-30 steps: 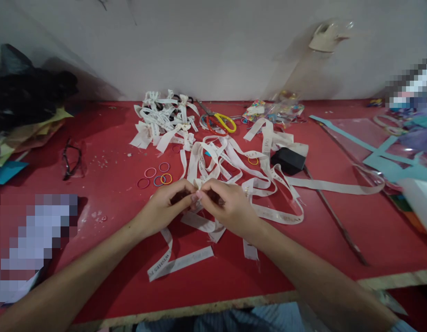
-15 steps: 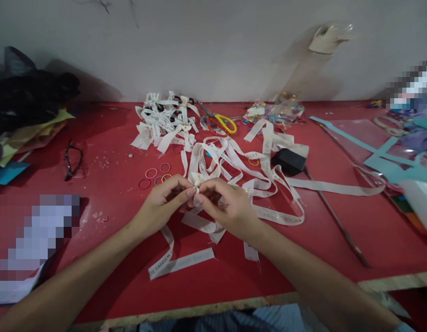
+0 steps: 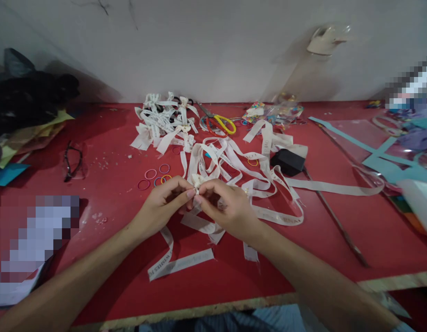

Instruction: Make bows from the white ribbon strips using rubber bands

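Between my fingertips is a small gathered piece of white ribbon (image 3: 196, 179), bunched at its middle. My left hand (image 3: 170, 198) pinches it from the left, thumb against forefinger. From the right, my right hand (image 3: 227, 203) pinches the same piece, and the two thumbs almost touch. Long loops of printed white ribbon (image 3: 256, 173) lie behind and to the right of my hands. A cut ribbon strip (image 3: 190, 262) rests below them on the red table (image 3: 130, 286). Small coloured elastic bands (image 3: 150, 174) lie just left of my fingers.
A pile of ribbon bows (image 3: 165, 117) and yellow-and-red-handled scissors (image 3: 222, 124) lie near the wall. At right are a black block (image 3: 288, 161), a thin rod (image 3: 334, 216) and light blue strips (image 3: 382, 157). Glasses (image 3: 73, 160) and a black bag (image 3: 30, 97) are at left.
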{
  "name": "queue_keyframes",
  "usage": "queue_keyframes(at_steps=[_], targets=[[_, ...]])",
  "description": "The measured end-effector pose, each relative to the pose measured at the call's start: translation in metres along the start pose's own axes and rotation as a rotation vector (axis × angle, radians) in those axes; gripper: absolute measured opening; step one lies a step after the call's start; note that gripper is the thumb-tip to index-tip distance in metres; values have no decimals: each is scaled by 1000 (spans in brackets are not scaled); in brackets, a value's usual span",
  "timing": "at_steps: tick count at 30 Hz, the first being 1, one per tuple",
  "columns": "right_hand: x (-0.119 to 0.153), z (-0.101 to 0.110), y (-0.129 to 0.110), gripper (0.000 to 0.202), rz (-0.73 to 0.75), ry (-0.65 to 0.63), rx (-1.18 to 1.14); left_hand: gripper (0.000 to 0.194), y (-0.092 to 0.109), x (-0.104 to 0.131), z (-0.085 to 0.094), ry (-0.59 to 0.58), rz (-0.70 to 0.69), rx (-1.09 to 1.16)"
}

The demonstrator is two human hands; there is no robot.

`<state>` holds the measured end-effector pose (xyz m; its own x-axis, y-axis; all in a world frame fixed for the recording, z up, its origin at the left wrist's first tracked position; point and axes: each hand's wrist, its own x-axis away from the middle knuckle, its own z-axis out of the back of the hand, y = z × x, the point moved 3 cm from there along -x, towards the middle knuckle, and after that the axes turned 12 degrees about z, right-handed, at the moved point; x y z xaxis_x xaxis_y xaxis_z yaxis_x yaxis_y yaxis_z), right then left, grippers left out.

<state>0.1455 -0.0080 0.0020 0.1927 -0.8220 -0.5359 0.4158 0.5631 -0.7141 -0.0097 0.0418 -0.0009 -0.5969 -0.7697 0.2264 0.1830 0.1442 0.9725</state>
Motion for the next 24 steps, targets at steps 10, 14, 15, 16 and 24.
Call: queue_keyframes(at_steps=[10, 14, 15, 16, 24], targets=[[1, 0, -1, 4, 1, 2, 0, 16, 2, 1, 1, -1, -4, 15], [1, 0, -1, 4, -10, -4, -4, 17, 1, 0, 0, -8, -9, 13], [0, 0, -1, 4, -8, -2, -7, 17, 1, 0, 0, -6, -9, 12], [0, 0, -1, 5, -5, 0, -10, 17, 1, 0, 0, -5, -8, 10], [0, 0, -1, 4, -7, -10, -9, 20, 1, 1, 0, 8, 4, -18]])
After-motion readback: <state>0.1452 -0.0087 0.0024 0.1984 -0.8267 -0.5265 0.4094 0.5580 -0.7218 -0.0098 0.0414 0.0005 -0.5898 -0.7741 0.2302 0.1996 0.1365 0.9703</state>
